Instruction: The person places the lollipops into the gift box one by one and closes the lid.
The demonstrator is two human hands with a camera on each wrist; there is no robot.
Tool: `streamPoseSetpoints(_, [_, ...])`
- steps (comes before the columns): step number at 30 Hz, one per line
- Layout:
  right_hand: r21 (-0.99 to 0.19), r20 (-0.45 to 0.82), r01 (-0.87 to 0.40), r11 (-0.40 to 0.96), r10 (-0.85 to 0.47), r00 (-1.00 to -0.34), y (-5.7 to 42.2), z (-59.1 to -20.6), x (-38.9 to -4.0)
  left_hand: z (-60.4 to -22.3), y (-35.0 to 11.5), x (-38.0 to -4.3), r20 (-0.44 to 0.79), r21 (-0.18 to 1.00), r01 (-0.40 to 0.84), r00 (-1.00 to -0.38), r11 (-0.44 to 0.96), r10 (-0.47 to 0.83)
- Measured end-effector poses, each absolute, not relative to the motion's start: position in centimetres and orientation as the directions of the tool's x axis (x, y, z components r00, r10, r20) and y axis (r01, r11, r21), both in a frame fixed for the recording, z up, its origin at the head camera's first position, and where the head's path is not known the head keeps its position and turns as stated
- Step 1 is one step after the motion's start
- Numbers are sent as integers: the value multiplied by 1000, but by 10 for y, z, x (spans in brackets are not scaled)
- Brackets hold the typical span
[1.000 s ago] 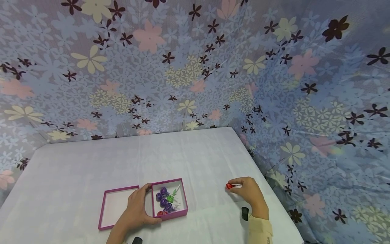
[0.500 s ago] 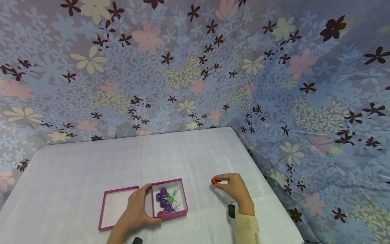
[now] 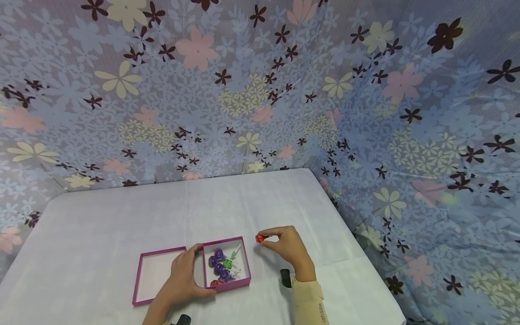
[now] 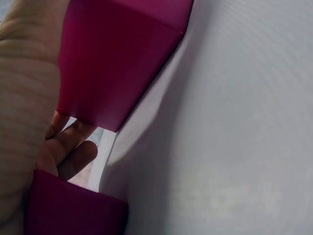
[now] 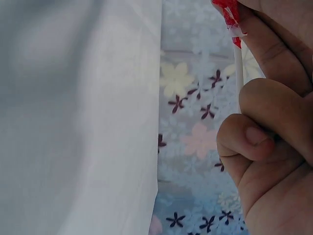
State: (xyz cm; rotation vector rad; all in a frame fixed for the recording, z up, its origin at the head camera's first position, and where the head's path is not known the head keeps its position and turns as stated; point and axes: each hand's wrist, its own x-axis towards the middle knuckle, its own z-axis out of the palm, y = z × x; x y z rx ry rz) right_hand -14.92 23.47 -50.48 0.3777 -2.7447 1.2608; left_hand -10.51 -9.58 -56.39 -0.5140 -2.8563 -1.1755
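Observation:
My right hand (image 3: 290,246) pinches a red-wrapped lollipop (image 3: 260,238) between thumb and fingers, just right of a pink-rimmed box (image 3: 247,266). In the right wrist view its red wrapper (image 5: 232,22) and white stick (image 5: 238,68) show beside curled fingers. Several purple lollipops (image 3: 219,269), a green lollipop (image 3: 228,264) and red lollipops (image 3: 216,283) lie inside the box, toward its left and front. My left hand (image 3: 183,275) grips this box at its left side, thumb at the front corner, fingers at the back corner. Fingers (image 4: 80,159) show beyond a pink wall (image 4: 112,68) in the left wrist view.
A second shallow pink-rimmed tray or lid (image 3: 137,275) lies left of the box, partly behind the left hand. Both are on a white-covered table (image 3: 170,216). Flower-patterned cloth (image 3: 227,113) hangs behind the table and along its right side.
My right hand has carried the red lollipop leftward across the table, close to the box's right side. My left hand and the box stay in place.

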Motion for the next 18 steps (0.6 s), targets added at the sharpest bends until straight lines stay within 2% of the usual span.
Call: streamPoseSetpoints(18, [-702,203,-311,640,-239,-950,211,-491,-154,-562,-96,-107,94,693,272,-952,667,291])
